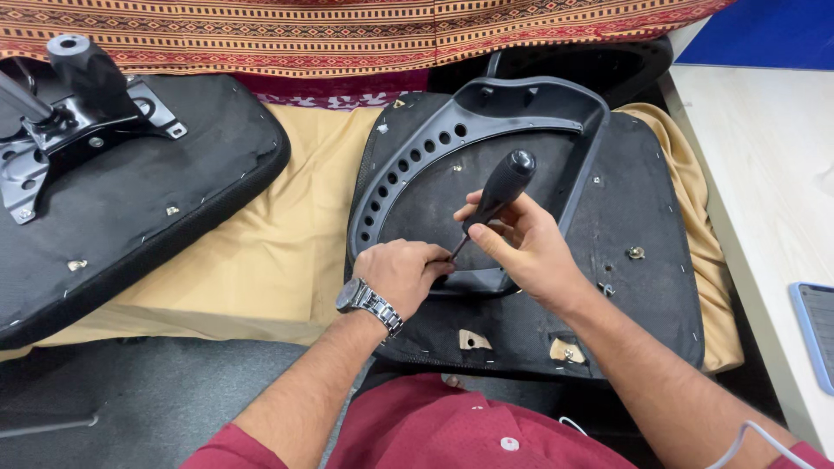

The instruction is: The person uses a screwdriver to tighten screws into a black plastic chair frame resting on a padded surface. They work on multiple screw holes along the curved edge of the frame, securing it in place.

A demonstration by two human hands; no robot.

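I am gripping the black handle of a screwdriver [497, 193] in my right hand [521, 247], fingers wrapped around it, its thin shaft slanting down toward my left hand [401, 271]. My left hand, wearing a metal wristwatch [368, 304], is curling closed around the shaft's tip against the lower edge of a dark plastic bracket [408, 165]. That bracket is lying on an upturned black seat cushion [647, 295], which is resting on tan cloth [278, 252]. A second upturned seat [174, 182] with a metal mechanism [65, 104] is sitting well apart to my left.
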